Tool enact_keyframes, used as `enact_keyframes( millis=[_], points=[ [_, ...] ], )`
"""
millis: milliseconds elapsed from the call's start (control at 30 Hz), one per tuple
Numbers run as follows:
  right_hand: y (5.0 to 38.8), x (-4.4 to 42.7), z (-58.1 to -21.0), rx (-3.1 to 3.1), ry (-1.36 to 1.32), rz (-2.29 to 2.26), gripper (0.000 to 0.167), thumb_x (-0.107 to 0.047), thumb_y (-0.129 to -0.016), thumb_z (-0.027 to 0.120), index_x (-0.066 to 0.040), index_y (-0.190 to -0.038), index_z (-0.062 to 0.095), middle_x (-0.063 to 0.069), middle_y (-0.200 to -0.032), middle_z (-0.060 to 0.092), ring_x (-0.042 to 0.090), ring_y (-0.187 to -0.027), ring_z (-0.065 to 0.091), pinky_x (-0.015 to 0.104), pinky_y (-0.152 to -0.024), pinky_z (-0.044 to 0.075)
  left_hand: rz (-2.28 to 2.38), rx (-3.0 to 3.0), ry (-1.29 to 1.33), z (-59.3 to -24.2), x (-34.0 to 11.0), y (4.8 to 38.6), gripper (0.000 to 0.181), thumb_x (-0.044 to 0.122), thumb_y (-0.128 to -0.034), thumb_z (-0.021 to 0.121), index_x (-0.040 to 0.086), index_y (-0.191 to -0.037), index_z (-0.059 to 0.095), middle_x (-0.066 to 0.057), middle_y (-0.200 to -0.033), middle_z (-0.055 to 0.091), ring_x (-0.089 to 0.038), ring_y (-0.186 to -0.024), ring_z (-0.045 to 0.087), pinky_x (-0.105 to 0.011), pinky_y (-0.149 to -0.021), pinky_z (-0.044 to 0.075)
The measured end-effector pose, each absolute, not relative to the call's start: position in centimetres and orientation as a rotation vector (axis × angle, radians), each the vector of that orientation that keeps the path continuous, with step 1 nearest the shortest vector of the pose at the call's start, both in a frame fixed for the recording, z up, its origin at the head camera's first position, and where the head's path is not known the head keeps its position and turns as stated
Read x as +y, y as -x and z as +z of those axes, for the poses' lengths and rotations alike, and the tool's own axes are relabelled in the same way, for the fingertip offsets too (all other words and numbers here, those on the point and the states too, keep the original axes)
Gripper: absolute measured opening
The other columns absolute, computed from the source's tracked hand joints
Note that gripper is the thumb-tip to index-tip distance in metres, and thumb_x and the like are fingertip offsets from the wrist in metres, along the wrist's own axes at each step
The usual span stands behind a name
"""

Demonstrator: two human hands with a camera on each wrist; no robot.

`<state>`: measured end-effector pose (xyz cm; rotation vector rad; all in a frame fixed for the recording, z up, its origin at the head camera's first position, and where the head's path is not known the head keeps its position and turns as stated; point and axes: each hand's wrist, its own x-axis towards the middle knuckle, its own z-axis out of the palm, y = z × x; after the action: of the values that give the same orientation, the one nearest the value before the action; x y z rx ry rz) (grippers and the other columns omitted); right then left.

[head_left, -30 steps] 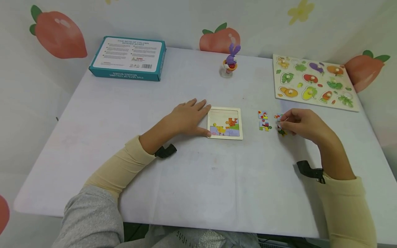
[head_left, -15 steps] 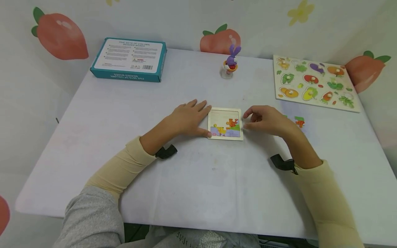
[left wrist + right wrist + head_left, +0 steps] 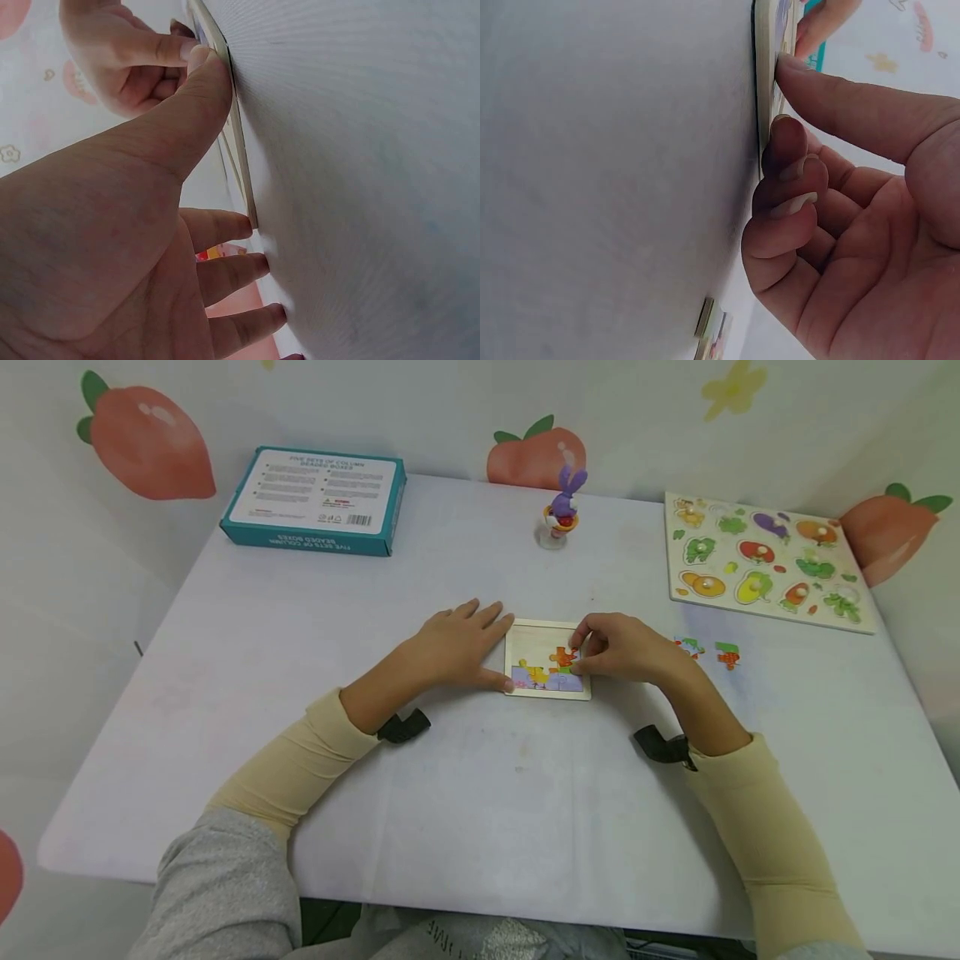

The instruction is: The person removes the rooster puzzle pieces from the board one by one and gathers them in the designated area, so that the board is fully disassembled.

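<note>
Fingers (image 3: 587, 628) of the right hand (image 3: 618, 647) curl nearly together — their hold, if any, I cannot tell — over the puzzle tray (image 3: 536, 643)'s right side, opposite the outspread left hand (image 3: 453, 647).

On the worktop (image 3: 465, 810), the puzzle tray (image 3: 531, 639) lies between the two hands, its fitted pieces (image 3: 561, 682) along the near side and at the right, with the left hand (image 3: 456, 647) at its left edge and the right hand (image 3: 626, 647) over its right edge. Beyond the right hand's wrist lie two loose pieces (image 3: 727, 656), in front of the vegetable board (image 3: 727, 545) at the back right. Behind the tray stands a toy rabbit (image 3: 564, 506), between that board and the box (image 3: 315, 497) at the back left.
</note>
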<state>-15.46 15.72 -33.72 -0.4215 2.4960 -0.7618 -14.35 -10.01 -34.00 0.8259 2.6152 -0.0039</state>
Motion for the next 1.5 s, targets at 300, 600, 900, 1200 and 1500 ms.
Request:
enact_keyframes(
  millis=[300, 600, 900, 1200, 1500],
  points=[
    [15.0, 15.3, -33.6, 2.566, 0.417, -0.780, 0.026, -0.007, -0.085, 0.079, -0.004, -0.101, 0.059, 0.012, -0.091, 0.058, 0.028, -0.086, 0.052, 0.038, -0.072, 0.043, -0.004, 2.618, -0.823, -34.0, -10.0, 14.4, 0.104, 0.073, -0.0877, 0.057, 0.013, -0.162, 0.017, -0.011, -0.167, 0.013, -0.038, -0.151, 0.014, -0.055, -0.116, 0.025],
    [14.9, 15.6, -33.4, 2.550, 0.444, -0.846, 0.018, -0.006, -0.090, 0.074, -0.001, -0.099, 0.060, 0.012, -0.094, 0.061, 0.026, -0.087, 0.054, 0.038, -0.076, 0.046, 0.006, 2.611, -0.825, -33.9, -10.0, 14.4, 0.103, 0.073, -0.0880, 0.057, 0.013, -0.162, 0.016, -0.011, -0.167, 0.012, -0.037, -0.151, 0.013, -0.055, -0.116, 0.024],
    [14.7, 16.1, -32.9, 2.510, 0.465, -0.874, 0.013, -0.008, -0.094, 0.071, -0.003, -0.097, 0.060, 0.010, -0.093, 0.063, 0.025, -0.085, 0.054, 0.036, -0.073, 0.044, 0.014, 2.612, -0.825, -33.8, -10.0, 14.4, 0.104, 0.073, -0.0879, 0.057, 0.013, -0.162, 0.016, -0.011, -0.167, 0.012, -0.038, -0.151, 0.012, -0.055, -0.116, 0.023],
    [14.6, 16.2, -32.8, 2.481, 0.408, -0.912, 0.010, -0.006, -0.098, 0.064, -0.003, -0.101, 0.055, 0.012, -0.093, 0.065, 0.027, -0.082, 0.057, 0.035, -0.067, 0.046, 0.013, 2.610, -0.820, -34.0, -10.1, 14.4, 0.104, 0.073, -0.0879, 0.056, 0.013, -0.162, 0.016, -0.010, -0.167, 0.011, -0.037, -0.151, 0.012, -0.055, -0.116, 0.023],
    [14.6, 16.4, -32.8, 2.466, 0.430, -1.000, 0.011, -0.005, -0.099, 0.063, 0.000, -0.103, 0.054, 0.014, -0.095, 0.066, 0.027, -0.082, 0.058, 0.030, -0.067, 0.049, 0.012, 2.610, -0.820, -34.0, -10.0, 14.4, 0.104, 0.074, -0.0879, 0.056, 0.013, -0.162, 0.015, -0.011, -0.167, 0.011, -0.037, -0.151, 0.012, -0.055, -0.116, 0.023]
  ],
)
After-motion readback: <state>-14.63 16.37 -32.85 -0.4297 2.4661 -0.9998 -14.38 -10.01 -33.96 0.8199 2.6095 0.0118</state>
